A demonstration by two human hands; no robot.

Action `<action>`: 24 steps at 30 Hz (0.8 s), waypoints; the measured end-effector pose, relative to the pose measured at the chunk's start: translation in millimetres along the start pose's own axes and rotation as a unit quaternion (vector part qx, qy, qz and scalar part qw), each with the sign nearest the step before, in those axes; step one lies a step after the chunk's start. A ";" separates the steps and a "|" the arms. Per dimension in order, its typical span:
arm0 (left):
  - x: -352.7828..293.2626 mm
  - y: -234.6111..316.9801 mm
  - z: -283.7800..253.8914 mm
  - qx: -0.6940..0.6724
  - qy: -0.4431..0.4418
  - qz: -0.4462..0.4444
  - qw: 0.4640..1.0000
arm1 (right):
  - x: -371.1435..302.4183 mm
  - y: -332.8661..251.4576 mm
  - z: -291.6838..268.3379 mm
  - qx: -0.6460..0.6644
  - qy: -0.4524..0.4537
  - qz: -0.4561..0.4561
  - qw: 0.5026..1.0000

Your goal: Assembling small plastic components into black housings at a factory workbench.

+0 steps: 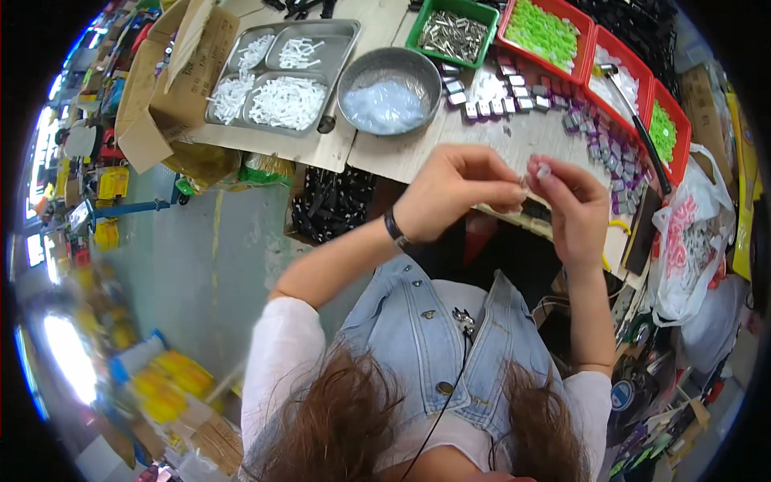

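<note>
Both my hands are raised over the table's near edge with the fingertips close together. My left hand (462,189) pinches something too small to make out. The fingers of my right hand (574,205) are closed on a small whitish piece (543,170). Just beyond them, rows of small silver-and-purple parts (520,95) lie on the wooden table (401,157). A grey round bowl (347,100) with a clear plastic bag (385,107) in it stands beyond my left hand.
A metal tray (347,40) holds white plastic parts at the left. A green bin (418,32) of metal pieces and red bins (590,50) of green and white parts line the back. A black-handled tool (642,132) leans by a white plastic bag (683,257). An open carton (148,112) sits far left.
</note>
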State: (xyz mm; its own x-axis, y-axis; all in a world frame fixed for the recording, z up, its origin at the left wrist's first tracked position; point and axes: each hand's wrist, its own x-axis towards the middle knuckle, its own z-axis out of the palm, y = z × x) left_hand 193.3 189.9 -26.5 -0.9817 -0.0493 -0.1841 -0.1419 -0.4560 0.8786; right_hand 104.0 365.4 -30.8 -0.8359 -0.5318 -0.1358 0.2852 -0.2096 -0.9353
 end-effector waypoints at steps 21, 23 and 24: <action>-29.2 -40.0 26.9 -0.026 0.009 -0.045 0.999 | -65.5 34.9 -9.1 -0.135 0.034 -0.170 0.976; -32.4 -49.0 33.3 0.005 0.057 -0.013 0.998 | -67.7 38.7 -8.7 -0.194 0.049 -0.211 0.957; -37.6 -51.8 40.0 0.046 0.094 0.017 0.994 | -67.8 38.7 -9.8 -0.168 0.059 -0.160 0.971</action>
State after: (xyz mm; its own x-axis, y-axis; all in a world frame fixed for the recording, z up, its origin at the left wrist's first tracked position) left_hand 232.4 250.9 -47.5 -0.9465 -0.2318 -0.2244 -0.1284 -0.3675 0.9211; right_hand 167.1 401.3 -61.0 -0.9097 -0.3822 0.1624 -0.1517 -0.0582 -0.9867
